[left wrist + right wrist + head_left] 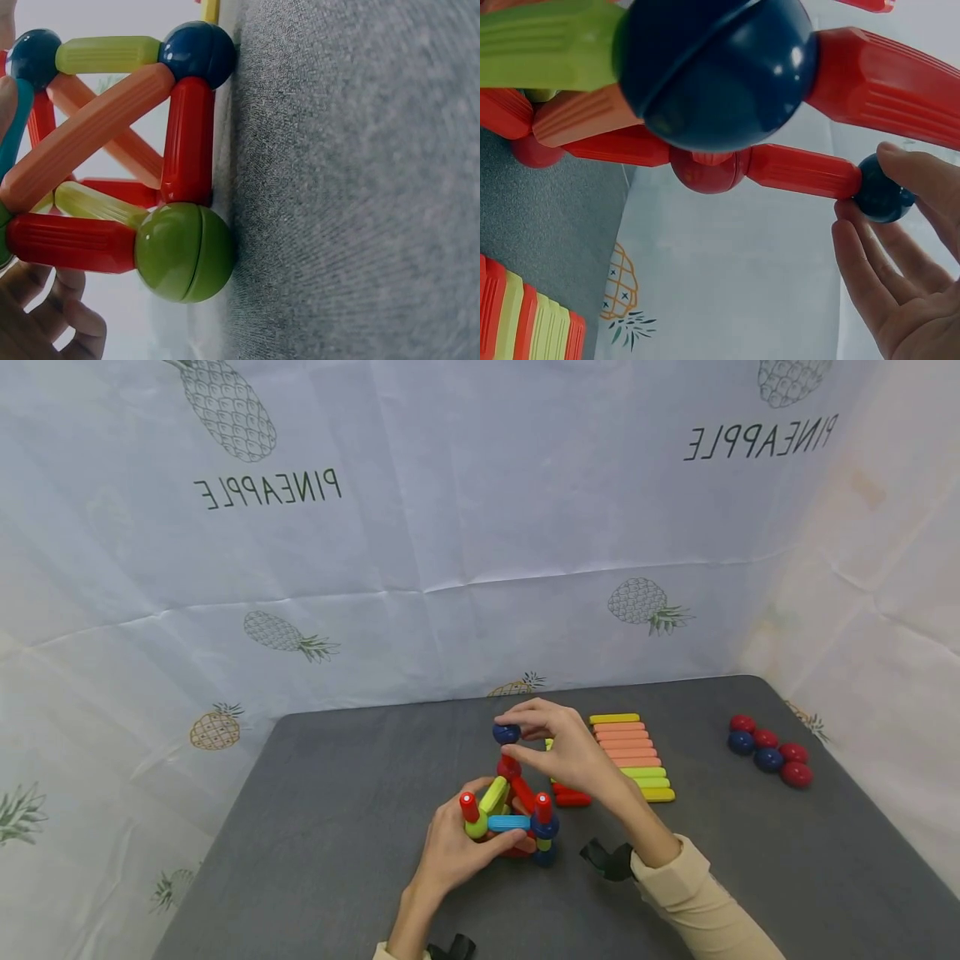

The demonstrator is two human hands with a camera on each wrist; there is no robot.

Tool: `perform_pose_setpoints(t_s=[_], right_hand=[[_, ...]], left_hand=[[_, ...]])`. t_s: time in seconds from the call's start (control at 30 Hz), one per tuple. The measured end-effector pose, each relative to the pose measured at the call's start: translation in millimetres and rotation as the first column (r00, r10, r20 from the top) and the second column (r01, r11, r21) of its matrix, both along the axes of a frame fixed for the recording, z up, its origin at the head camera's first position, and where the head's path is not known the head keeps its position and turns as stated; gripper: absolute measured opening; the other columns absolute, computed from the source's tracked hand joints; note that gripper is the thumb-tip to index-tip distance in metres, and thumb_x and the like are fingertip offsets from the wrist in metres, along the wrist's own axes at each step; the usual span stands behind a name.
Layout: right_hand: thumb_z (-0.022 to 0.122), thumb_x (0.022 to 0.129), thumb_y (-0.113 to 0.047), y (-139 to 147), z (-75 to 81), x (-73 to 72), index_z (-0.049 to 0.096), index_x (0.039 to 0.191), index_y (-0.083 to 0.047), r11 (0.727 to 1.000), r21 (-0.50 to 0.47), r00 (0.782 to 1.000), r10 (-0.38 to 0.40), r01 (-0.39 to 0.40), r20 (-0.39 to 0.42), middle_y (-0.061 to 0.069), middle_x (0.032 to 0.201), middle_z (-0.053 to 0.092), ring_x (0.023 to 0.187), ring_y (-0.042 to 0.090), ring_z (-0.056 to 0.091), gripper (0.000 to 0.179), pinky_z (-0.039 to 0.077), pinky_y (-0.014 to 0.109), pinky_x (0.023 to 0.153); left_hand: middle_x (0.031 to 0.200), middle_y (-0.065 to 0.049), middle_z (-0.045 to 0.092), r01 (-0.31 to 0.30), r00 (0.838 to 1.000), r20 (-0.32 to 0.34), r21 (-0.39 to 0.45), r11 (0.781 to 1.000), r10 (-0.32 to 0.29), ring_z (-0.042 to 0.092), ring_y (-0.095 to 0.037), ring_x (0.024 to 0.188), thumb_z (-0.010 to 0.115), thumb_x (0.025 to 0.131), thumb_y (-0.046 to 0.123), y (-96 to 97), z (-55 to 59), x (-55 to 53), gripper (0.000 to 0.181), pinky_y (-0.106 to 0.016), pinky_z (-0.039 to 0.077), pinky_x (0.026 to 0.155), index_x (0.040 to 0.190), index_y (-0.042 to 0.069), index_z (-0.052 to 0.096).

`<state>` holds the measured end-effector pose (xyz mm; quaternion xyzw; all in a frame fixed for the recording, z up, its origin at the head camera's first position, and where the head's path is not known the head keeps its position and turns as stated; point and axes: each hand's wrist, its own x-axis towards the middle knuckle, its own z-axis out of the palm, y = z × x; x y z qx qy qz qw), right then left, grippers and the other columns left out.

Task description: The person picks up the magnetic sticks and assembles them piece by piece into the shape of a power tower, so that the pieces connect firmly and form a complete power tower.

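Note:
A frame of magnetic rods and balls stands on the grey table, its blue rod (510, 823) across the near side. My left hand (450, 847) grips this frame, thumb in front and fingers around the left side. Red rods point up from its top corners. At the far corner, my right hand (566, 747) pinches a dark blue ball (506, 733) between thumb and fingers. The right wrist view has that blue ball (883, 189) at the end of a red rod (802, 171) rising from a red ball. In the left wrist view, a green ball (184, 251) forms a bottom corner.
Right of the frame, several loose rods (628, 752) lie in rows, orange, yellow, green and red. Farther right is a cluster of red and dark blue balls (768, 760). A pineapple-print cloth (450, 643) hangs behind the table.

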<state>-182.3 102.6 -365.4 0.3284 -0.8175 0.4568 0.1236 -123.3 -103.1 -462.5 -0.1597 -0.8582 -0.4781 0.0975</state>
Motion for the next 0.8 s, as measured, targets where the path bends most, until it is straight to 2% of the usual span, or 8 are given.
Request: perform_pose_setpoints(t_s=[0.17, 0.3, 0.4, 0.47, 0.57, 0.67, 0.73, 0.8], right_hand=[[0.082, 0.085, -0.008, 2, 1.3, 1.2, 0.074, 0.122, -0.006, 1.000, -0.006, 1.000, 0.003, -0.003, 0.008, 0.013, 0.116, 0.070, 0.092, 0.028, 0.074, 0.038, 0.062, 0.043, 0.085], [0.081, 0.086, -0.008, 15, 1.7, 2.5, 0.071, 0.126, -0.005, 1.000, -0.014, 1.000, -0.021, 0.021, 0.011, 0.015, 0.119, 0.069, 0.097, 0.030, 0.075, 0.041, 0.061, 0.047, 0.088], [0.080, 0.087, -0.009, 39, -1.9, 2.9, 0.072, 0.125, -0.006, 0.994, 0.008, 0.994, -0.109, 0.109, -0.006, 0.013, 0.118, 0.069, 0.097, 0.027, 0.074, 0.039, 0.060, 0.048, 0.088], [0.080, 0.087, -0.008, 63, -7.9, 1.6, 0.073, 0.123, -0.008, 0.980, 0.051, 0.981, -0.192, 0.193, -0.033, 0.012, 0.117, 0.071, 0.097, 0.026, 0.072, 0.037, 0.060, 0.047, 0.086], [0.080, 0.087, -0.008, 107, -20.9, -1.1, 0.075, 0.120, -0.006, 0.929, 0.150, 0.940, -0.328, 0.340, -0.096, 0.015, 0.111, 0.073, 0.094, 0.030, 0.069, 0.034, 0.059, 0.048, 0.080], [0.080, 0.086, -0.008, 155, -38.5, -3.5, 0.073, 0.120, 0.000, 0.852, 0.254, 0.889, -0.440, 0.457, -0.123, 0.026, 0.113, 0.071, 0.096, 0.043, 0.067, 0.035, 0.058, 0.056, 0.077], [0.079, 0.086, -0.009, 186, -51.8, -2.8, 0.071, 0.121, 0.003, 0.797, 0.326, 0.857, -0.505, 0.508, -0.101, 0.033, 0.118, 0.067, 0.102, 0.052, 0.063, 0.038, 0.055, 0.062, 0.077], [0.078, 0.085, -0.009, 211, -65.7, -1.1, 0.069, 0.122, 0.006, 0.749, 0.392, 0.828, -0.556, 0.535, -0.069, 0.039, 0.122, 0.062, 0.104, 0.055, 0.060, 0.040, 0.055, 0.055, 0.068]], left_hand=[[0.107, 0.000, 0.074, -0.002, 1.000, -0.002, -0.012, 1.000, 0.002, 0.064, -0.004, 0.083, 0.089, 0.078, 0.040, 0.3, 0.1, -0.3, 0.069, -0.022, 0.056, 0.073, 0.135, 0.014, 0.061], [0.107, 0.002, 0.074, -0.010, 1.000, 0.004, -0.012, 1.000, 0.010, 0.064, -0.004, 0.083, 0.089, 0.078, 0.042, 0.5, 0.3, 0.0, 0.069, -0.022, 0.056, 0.074, 0.134, 0.016, 0.061], [0.110, 0.002, 0.074, -0.011, 1.000, 0.014, -0.008, 1.000, 0.011, 0.066, -0.005, 0.086, 0.088, 0.078, 0.043, 0.1, 0.0, 0.2, 0.068, -0.023, 0.056, 0.076, 0.135, 0.017, 0.061], [0.114, 0.002, 0.074, -0.008, 1.000, 0.025, -0.002, 1.000, 0.008, 0.067, -0.007, 0.090, 0.088, 0.079, 0.043, -0.3, -0.3, 0.6, 0.068, -0.024, 0.057, 0.080, 0.136, 0.017, 0.060], [0.121, 0.004, 0.072, -0.002, 0.999, 0.051, 0.012, 1.000, 0.001, 0.068, -0.008, 0.096, 0.087, 0.080, 0.043, -1.3, 0.3, 1.3, 0.067, -0.025, 0.058, 0.086, 0.136, 0.018, 0.060], [0.121, 0.005, 0.072, 0.006, 0.998, 0.062, 0.002, 1.000, -0.006, 0.067, -0.007, 0.095, 0.087, 0.080, 0.043, -2.3, 1.9, 0.8, 0.067, -0.025, 0.058, 0.086, 0.136, 0.019, 0.060], [0.121, 0.006, 0.071, 0.019, 0.998, 0.059, -0.011, 1.000, -0.019, 0.066, -0.005, 0.093, 0.086, 0.081, 0.044, -2.7, 2.8, 0.4, 0.067, -0.024, 0.058, 0.084, 0.137, 0.019, 0.060], [0.121, 0.006, 0.071, 0.037, 0.998, 0.057, -0.024, 0.999, -0.036, 0.066, -0.004, 0.092, 0.086, 0.081, 0.044, -3.5, 3.7, 0.5, 0.067, -0.024, 0.057, 0.084, 0.138, 0.020, 0.060]])
